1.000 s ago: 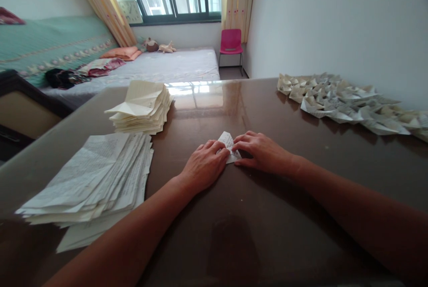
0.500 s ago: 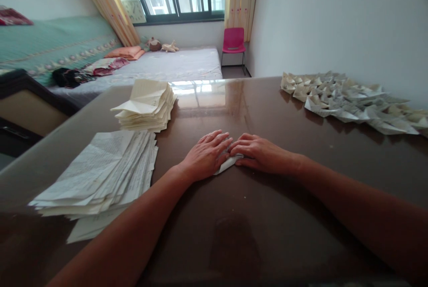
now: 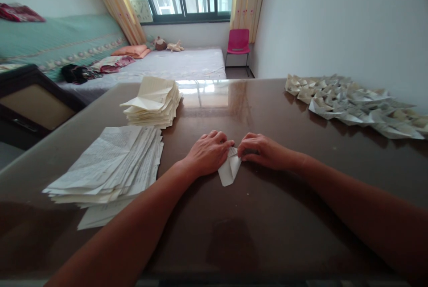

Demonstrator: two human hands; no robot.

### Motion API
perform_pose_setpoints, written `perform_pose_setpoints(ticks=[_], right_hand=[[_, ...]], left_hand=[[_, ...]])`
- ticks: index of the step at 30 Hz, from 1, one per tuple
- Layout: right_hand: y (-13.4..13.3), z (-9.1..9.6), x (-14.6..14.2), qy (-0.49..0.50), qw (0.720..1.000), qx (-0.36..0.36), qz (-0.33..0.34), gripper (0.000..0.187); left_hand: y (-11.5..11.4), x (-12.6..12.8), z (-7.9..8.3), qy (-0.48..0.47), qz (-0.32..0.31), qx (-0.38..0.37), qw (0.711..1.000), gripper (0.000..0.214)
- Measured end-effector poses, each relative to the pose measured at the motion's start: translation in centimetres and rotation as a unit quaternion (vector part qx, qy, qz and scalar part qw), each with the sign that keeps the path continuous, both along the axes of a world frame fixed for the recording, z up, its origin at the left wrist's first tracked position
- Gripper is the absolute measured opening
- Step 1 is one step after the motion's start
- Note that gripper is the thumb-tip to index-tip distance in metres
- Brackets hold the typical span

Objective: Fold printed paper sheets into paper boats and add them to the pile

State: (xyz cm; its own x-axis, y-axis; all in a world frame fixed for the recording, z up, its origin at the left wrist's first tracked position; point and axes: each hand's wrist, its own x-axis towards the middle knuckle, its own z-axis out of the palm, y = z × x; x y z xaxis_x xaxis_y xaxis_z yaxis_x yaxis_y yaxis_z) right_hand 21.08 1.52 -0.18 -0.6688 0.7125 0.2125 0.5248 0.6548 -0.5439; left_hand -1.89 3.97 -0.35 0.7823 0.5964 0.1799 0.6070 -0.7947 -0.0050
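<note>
A small folded piece of white paper (image 3: 229,170) lies on the glossy brown table (image 3: 267,206) in front of me. My left hand (image 3: 207,153) pinches its left upper edge with curled fingers. My right hand (image 3: 261,149) pinches its right upper edge, fingertips close to those of the left. The lower flap of the paper points toward me, free of both hands.
A stack of printed sheets (image 3: 110,166) lies at the left, with a pile of folded sheets (image 3: 154,104) behind it. Several folded paper boats (image 3: 351,104) spread along the right wall. A bed (image 3: 167,64), a pink chair (image 3: 238,42) and a window stand beyond the table.
Both hands lay flat over the paper, pressing it. Now they have drawn slightly apart and pinch its top corners, and a flap shows below them. The view shifted a little.
</note>
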Motion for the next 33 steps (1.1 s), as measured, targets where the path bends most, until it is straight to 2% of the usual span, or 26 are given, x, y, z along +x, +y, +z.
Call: perform_pose_setpoints(ticks=[3,9,14,18,23,27,30,33], right_hand=[[0.5,0.2,0.7,-0.013,1.000,0.009,0.002,0.011],[1.2,-0.3,1.4,-0.016,0.998,0.054,-0.042,0.012],[0.6,-0.1,1.0,-0.017,0.991,-0.016,-0.133,0.005],[0.2,0.3,0.8,-0.003,0.995,-0.051,-0.083,0.010],[0.4,0.1,0.7,-0.011,1.000,-0.008,-0.003,0.013],[0.3,0.0,0.7,-0.019,0.999,0.013,0.025,0.013],[0.1,0.0,0.5,-0.027,0.999,0.012,0.012,0.011],[-0.1,-0.1,0.3,-0.040,0.996,-0.004,-0.076,0.011]], left_hand=[[-0.2,-0.4,0.2,-0.007,0.000,-0.007,1.000,0.035],[-0.8,-0.6,0.0,-0.045,-0.007,-0.048,0.998,0.035],[-1.8,-0.2,-0.2,-0.052,0.027,-0.079,0.995,0.034],[-2.4,0.1,0.0,-0.040,0.050,-0.088,0.994,0.035],[-2.7,0.3,0.2,-0.018,0.055,-0.085,0.995,0.035],[-3.0,0.4,0.4,-0.002,0.051,-0.085,0.995,0.036],[-3.3,0.4,0.5,0.011,0.053,-0.081,0.995,0.036],[-3.5,0.6,0.5,0.021,0.065,-0.072,0.995,0.039]])
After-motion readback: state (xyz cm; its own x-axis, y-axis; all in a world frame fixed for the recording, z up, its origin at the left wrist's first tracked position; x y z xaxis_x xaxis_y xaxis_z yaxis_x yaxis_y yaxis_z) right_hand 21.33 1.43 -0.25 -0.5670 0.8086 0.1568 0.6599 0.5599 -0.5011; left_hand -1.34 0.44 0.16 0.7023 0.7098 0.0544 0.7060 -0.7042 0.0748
